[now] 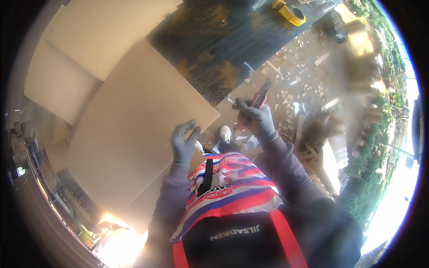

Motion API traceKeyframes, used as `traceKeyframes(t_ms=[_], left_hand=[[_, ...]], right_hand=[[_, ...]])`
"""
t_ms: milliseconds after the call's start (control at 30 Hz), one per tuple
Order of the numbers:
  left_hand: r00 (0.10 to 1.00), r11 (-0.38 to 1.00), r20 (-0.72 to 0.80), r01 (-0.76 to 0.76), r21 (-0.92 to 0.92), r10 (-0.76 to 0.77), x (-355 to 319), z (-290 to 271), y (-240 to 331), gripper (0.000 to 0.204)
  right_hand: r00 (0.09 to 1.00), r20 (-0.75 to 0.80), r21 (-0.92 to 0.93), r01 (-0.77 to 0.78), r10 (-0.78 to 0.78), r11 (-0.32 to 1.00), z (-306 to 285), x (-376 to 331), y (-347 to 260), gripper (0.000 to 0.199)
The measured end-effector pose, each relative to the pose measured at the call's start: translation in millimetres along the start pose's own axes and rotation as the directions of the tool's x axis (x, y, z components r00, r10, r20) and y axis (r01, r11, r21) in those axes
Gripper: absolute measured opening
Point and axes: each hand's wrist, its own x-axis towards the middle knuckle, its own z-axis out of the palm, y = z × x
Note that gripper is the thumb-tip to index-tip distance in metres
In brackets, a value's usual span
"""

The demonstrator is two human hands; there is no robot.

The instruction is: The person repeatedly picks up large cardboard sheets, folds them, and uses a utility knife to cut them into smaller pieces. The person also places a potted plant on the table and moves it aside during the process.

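Note:
My right hand (261,120), in a grey glove, is wrapped round a hand tool that looks like red-handled shears (262,94). Its dark, broad end points up and away from me, over the floor. My left hand (182,144), gloved too, hovers by the near corner of a large brown cardboard sheet (134,102). Thumb and fingers there are curved but apart, with nothing seen between them. Whether that hand touches the sheet I cannot tell. Beyond the sheet's corner lies a dark printed cardboard surface (214,56) with gold lion and crown patterns.
A yellow, ring-shaped object (290,13) rests on the dark surface's far end. Small triangular scraps (286,82) litter the ground at right. More cardboard sheets (67,85) lie at left. Cardboard offcuts (330,163) are heaped beside my right arm, and my shoe (225,133) stands near the corner.

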Motion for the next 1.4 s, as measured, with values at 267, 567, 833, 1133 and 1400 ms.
traceKeyframes(t_ms=[267, 567, 833, 1133, 1400], left_hand=[[0.763, 0.560, 0.535, 0.638, -0.529, -0.363, -32, 58, 116, 0.037], [0.686, 0.325, 0.623, 0.727, -0.605, -0.376, -21, 70, 130, 0.040], [0.886, 0.705, 0.361, 0.453, -0.545, -0.291, -30, 95, 138, 0.018], [0.902, 0.670, 0.362, 0.421, -0.612, -0.236, -31, 105, 112, 0.018], [0.881, 0.680, 0.384, 0.462, -0.570, -0.276, -23, 110, 102, 0.034]], right_hand=[[0.889, 0.066, -0.119, 0.458, -0.453, 0.881, -14, -45, -14, 0.014], [0.322, 0.712, -0.330, 0.938, -0.624, 0.108, -50, -69, -49, 0.017], [0.939, 0.035, -0.188, 0.343, -0.343, 0.920, -34, -81, -26, 0.012], [0.835, 0.124, -0.303, 0.547, -0.537, 0.780, -52, -61, -38, 0.085], [0.995, 0.097, 0.114, -0.013, 0.002, 0.993, -68, -65, -31, 0.080]])
